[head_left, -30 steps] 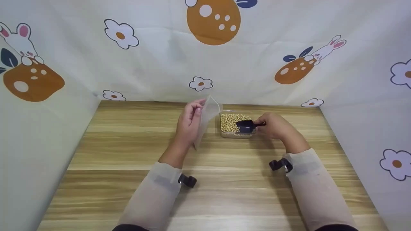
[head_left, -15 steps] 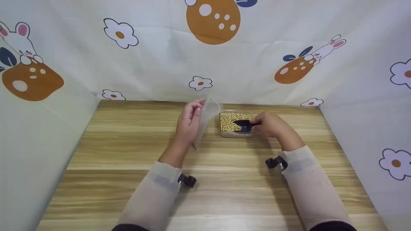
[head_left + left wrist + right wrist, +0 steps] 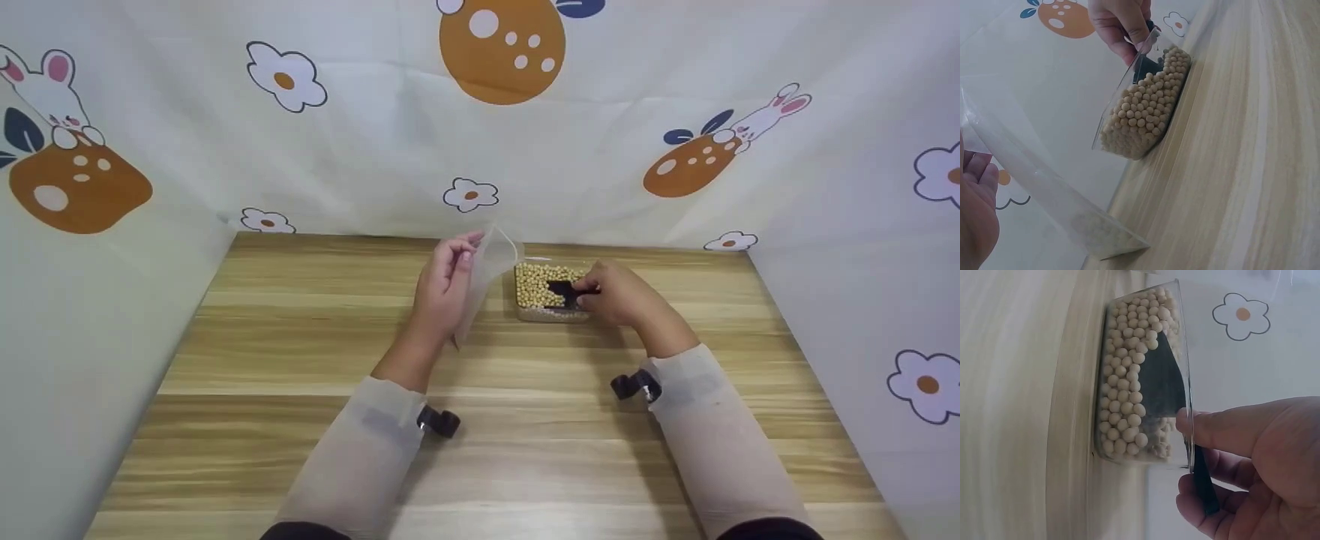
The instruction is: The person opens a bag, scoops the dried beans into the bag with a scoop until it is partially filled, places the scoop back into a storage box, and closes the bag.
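Note:
A clear rectangular container (image 3: 553, 315) full of round, pale yellow beans (image 3: 1123, 377) stands near the back of the table. My right hand (image 3: 619, 292) grips the handle of a black scoop (image 3: 1159, 379), whose blade is sunk into the beans; thumb and fingers close round the handle at the container's rim. To the left, my left hand (image 3: 442, 289) holds a translucent bag (image 3: 484, 270) upright by its upper side, fingers curled at its edge. In the left wrist view some beans (image 3: 1100, 230) show through the bottom of the bag, which stands at the table.
The wood-grain table (image 3: 300, 337) spreads out in front of and around the container. A pale printed cloth (image 3: 360, 142) hangs behind and along both sides. Black cameras (image 3: 636, 385) sit at both wrists over light sleeves.
My right hand has moved left and pushed the scoop deeper into the beans. The left hand and the bag have stayed in place.

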`<state>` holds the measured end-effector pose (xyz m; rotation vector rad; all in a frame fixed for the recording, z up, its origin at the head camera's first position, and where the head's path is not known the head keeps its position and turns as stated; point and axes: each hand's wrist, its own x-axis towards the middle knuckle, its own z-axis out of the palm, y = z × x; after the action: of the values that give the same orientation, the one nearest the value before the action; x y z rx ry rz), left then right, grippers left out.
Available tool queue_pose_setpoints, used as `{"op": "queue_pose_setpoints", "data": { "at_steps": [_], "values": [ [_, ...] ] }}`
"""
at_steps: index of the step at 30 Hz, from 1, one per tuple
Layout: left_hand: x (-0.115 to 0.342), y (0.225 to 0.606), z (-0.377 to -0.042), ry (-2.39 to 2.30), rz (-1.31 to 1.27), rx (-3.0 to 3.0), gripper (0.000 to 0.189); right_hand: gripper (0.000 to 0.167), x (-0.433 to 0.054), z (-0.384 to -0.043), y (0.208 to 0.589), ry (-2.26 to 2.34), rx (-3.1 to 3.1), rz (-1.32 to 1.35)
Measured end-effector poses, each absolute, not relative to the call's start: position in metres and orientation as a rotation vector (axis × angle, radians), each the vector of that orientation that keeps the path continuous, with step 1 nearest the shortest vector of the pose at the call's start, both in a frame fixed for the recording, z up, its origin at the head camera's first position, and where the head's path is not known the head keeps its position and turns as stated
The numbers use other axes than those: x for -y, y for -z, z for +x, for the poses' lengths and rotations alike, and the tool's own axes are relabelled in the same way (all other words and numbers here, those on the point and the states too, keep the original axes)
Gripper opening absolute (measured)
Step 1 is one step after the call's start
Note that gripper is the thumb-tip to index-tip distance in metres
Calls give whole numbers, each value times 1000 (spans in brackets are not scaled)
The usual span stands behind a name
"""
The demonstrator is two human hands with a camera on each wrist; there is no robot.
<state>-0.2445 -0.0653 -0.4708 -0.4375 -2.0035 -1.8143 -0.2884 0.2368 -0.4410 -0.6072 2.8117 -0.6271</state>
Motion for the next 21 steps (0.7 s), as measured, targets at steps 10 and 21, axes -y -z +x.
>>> {"op": "queue_pose_setpoints", "data": {
  "at_steps": [10, 21],
  "values": [
    [64, 469, -243, 1817, -414, 2035, 19, 30, -244, -285, 455, 696, -2874, -597],
    [65, 470, -244, 1837, -420, 2018, 21, 30, -246, -284, 468, 849, -2883, -521]
  ]
}}
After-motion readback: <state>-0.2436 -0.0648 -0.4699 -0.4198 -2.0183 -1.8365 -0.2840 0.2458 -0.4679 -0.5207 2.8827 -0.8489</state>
